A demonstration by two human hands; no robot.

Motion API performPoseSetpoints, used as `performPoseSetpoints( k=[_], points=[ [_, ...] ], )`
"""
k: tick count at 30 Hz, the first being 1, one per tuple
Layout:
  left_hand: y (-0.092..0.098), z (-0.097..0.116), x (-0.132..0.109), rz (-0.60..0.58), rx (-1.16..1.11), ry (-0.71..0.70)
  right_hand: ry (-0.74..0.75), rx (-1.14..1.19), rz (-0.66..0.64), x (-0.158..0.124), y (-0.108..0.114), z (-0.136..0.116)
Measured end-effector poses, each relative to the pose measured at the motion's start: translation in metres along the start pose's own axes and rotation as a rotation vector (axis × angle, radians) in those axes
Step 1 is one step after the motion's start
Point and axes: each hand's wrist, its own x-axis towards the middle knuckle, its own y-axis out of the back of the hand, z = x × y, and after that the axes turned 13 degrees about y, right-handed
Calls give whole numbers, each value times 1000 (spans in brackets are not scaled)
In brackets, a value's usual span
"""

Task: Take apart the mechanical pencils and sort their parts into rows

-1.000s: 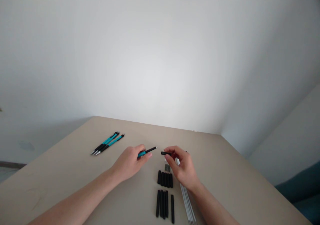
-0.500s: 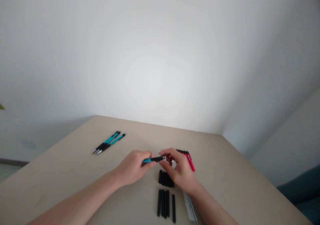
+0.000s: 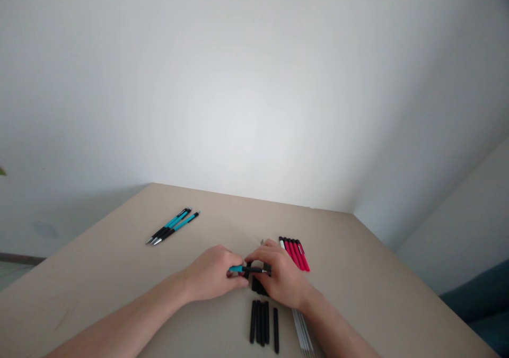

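- So the turquoise pen (image 3: 236, 269) is right in the middle, lying roughly crosswise between the two hands, with its tip at the right fingers.
- Big change: a second ago a short black piece was in the right fingers, apart from the pen's thin black front. Now a thicker black grip (image 3: 252, 269) covers that front, so I'd guess the piece is on. Reads to me like that fitting step is basically done.
- Left hand (image 3: 217, 273) is closed around the turquoise end, thumb and fingers pinching it.
- Right hand (image 3: 281, 274) has dropped lower, over the short black sleeves (image 3: 259, 287). Its fingers are curled around the tip area, but whether they're gripping anything I can't tell.
- Containers? None that I can spot. The loose stuff sits straight on the table (image 3: 107, 284), sorted in groups.
- Nearer the wearer: longer black tubes (image 3: 259, 322), one set a bit apart, with thin white rods (image 3: 301, 331) partly under the right wrist.
- Just past the right hand: a row of red pens (image 3: 295, 253) with black ends.
- Off to the left, well apart: three more turquoise pens (image 3: 185, 223), side by side, slanted.
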Motion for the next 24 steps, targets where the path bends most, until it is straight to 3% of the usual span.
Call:
performPoseSetpoints(
  k=[7, 24],
  points=[
    [-4, 1, 1, 2, 67, -31, 8, -45, -57, 2, 0, 0],
    [-7, 3, 0, 5, 24, -32, -8, -52, -23, 0, 2, 7]
  ],
)
